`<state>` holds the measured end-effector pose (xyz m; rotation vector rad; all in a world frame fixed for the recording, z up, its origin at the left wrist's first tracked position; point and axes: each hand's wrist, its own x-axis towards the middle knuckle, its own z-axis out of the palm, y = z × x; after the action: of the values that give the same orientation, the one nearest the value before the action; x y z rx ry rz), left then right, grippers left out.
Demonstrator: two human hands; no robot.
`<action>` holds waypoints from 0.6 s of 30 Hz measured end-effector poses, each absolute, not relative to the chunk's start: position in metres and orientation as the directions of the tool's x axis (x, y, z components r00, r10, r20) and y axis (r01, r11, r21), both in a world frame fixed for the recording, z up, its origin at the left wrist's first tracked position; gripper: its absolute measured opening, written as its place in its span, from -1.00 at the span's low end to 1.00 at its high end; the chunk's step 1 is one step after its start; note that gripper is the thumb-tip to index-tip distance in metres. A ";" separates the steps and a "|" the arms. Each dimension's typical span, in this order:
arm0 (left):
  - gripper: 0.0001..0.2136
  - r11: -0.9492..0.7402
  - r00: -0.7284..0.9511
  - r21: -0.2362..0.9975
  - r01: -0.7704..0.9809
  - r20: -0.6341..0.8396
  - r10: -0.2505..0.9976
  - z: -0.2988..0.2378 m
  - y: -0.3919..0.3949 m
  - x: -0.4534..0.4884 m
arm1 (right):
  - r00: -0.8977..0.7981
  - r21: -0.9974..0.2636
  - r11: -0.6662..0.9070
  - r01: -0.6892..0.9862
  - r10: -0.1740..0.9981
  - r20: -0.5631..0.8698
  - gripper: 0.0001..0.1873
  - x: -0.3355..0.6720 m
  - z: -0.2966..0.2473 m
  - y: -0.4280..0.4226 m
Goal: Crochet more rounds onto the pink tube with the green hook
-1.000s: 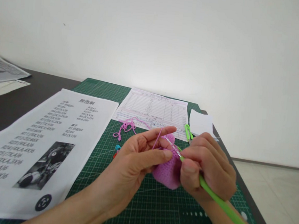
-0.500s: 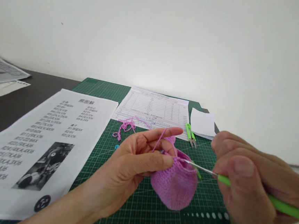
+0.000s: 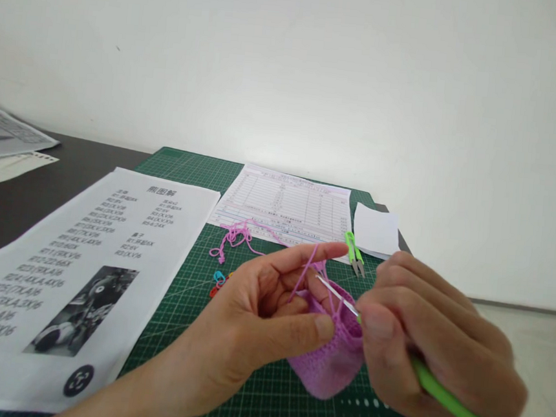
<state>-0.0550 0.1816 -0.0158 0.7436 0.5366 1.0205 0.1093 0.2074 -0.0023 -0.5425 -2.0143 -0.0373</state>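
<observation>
My left hand [image 3: 269, 311] pinches the rim of a purple crocheted pouch [image 3: 330, 359] between thumb and fingers, with pink yarn [image 3: 308, 263] running over the raised index finger. My right hand [image 3: 434, 349] is closed round a green-handled crochet hook [image 3: 455, 406]. The hook's metal tip [image 3: 332, 290] pokes into the pouch's top edge beside my left fingers. Both hands hover just above a green cutting mat [image 3: 251, 401].
A large printed pattern sheet [image 3: 82, 269] lies left on the mat, a form sheet [image 3: 288, 203] and a white note [image 3: 376, 230] farther back. Green snips [image 3: 355, 251], a loose pink yarn tangle [image 3: 231, 237] and small stitch markers [image 3: 218, 280] lie near. Table edge runs right.
My right hand pulled the hook out to the right, then came back left; the tip is now at the pouch's rim again. The left hand shifted slightly right.
</observation>
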 end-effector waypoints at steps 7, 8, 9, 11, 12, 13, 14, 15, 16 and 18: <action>-0.51 0.271 0.376 0.816 -0.511 -0.071 0.924 -0.015 0.179 -0.055 | -0.296 -0.088 0.865 0.494 0.262 0.918 -0.83 0.109 -0.011 0.205; -0.51 0.266 0.371 0.813 -0.518 -0.067 0.926 -0.015 0.178 -0.055 | -0.284 -0.096 0.871 0.482 0.259 0.923 -0.82 0.108 -0.012 0.205; -0.52 0.261 0.360 0.812 -0.522 -0.068 0.930 -0.015 0.178 -0.055 | -0.281 -0.112 0.879 0.464 0.266 0.922 -0.83 0.107 -0.013 0.206; -0.53 0.244 0.335 0.815 -0.525 -0.066 0.940 -0.015 0.177 -0.055 | -0.308 -0.155 0.896 0.417 0.299 0.903 -0.82 0.106 -0.012 0.208; -0.52 0.238 0.325 0.821 -0.519 -0.068 0.943 -0.015 0.177 -0.055 | -0.328 -0.174 0.905 0.388 0.312 0.891 -0.80 0.106 -0.010 0.209; -0.50 0.227 0.317 0.829 -0.511 -0.064 0.946 -0.014 0.178 -0.055 | -0.345 -0.194 0.911 0.365 0.325 0.880 -0.79 0.106 -0.009 0.211; -0.47 0.217 0.311 0.839 -0.500 -0.060 0.949 -0.014 0.178 -0.056 | -0.366 -0.209 0.916 0.342 0.335 0.869 -0.79 0.106 -0.007 0.212; -0.45 0.209 0.309 0.848 -0.487 -0.056 0.949 -0.014 0.178 -0.056 | -0.380 -0.220 0.921 0.321 0.338 0.861 -0.79 0.106 -0.006 0.212; -0.42 0.199 0.310 0.857 -0.475 -0.049 0.950 -0.013 0.179 -0.056 | -0.391 -0.224 0.926 0.303 0.335 0.857 -0.80 0.107 -0.005 0.213; -0.35 0.183 0.299 0.868 -0.462 -0.042 0.953 -0.011 0.179 -0.057 | -0.406 -0.218 0.935 0.280 0.321 0.856 -0.81 0.107 -0.002 0.213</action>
<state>-0.0570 0.1790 -0.0109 0.8763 0.6932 1.1198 0.1073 0.2127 -0.0025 -0.4301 -2.0138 0.0478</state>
